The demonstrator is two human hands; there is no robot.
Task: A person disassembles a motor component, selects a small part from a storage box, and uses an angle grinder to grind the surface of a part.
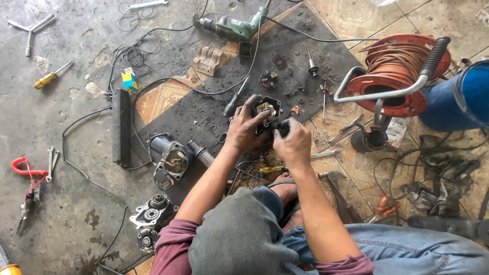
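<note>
My left hand [246, 130] grips a black power-tool motor housing [267, 108] with brass parts showing inside its open end. My right hand [293, 142] closes around the lower right of the same housing, fingers pressed on a black part at its edge. Both hands hold it just above a black rubber mat [305, 40] on the floor. Small screws and a brush holder [268, 80] lie on the mat beyond the hands. A dismantled motor body [170, 159] sits left of my left forearm.
A green electric drill [232, 28] lies at the top. An orange cable reel [395, 74] and blue barrel [466, 97] stand right. A gear case [153, 213], red-handled pliers [26, 178], yellow screwdriver [48, 79], wrenches and loose wires litter the floor.
</note>
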